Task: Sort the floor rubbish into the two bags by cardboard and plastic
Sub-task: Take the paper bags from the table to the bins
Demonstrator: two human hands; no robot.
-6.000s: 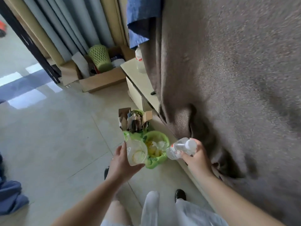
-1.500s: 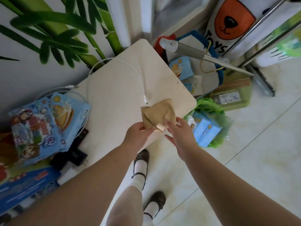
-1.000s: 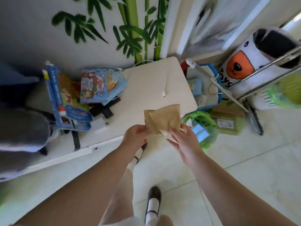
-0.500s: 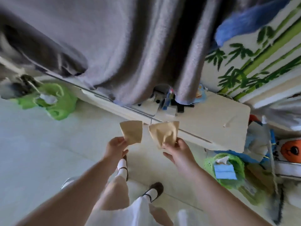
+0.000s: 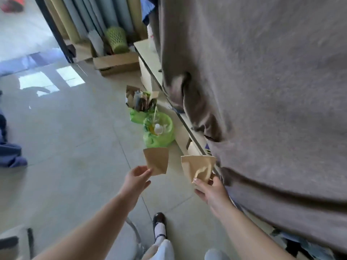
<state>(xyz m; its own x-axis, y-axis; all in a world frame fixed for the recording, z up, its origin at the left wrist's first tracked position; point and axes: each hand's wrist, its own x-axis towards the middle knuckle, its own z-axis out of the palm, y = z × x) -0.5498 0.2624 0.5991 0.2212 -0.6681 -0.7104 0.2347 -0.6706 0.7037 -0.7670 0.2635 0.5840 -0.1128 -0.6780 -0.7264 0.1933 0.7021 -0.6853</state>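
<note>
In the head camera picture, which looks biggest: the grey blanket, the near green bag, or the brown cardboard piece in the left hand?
1. grey blanket, by far the largest.
2. near green bag.
3. brown cardboard piece in the left hand, only slightly smaller-looking; it is nearer the camera, so this ranking is unsure.

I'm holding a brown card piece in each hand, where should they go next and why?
Probably carry both card pieces forward to the farther bag: it shows brown cardboard scraps, while the nearer bag shows plastic.

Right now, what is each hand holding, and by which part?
The left hand pinches one brown cardboard piece by its lower corner; the right hand pinches another brown cardboard piece by its lower edge.
</note>
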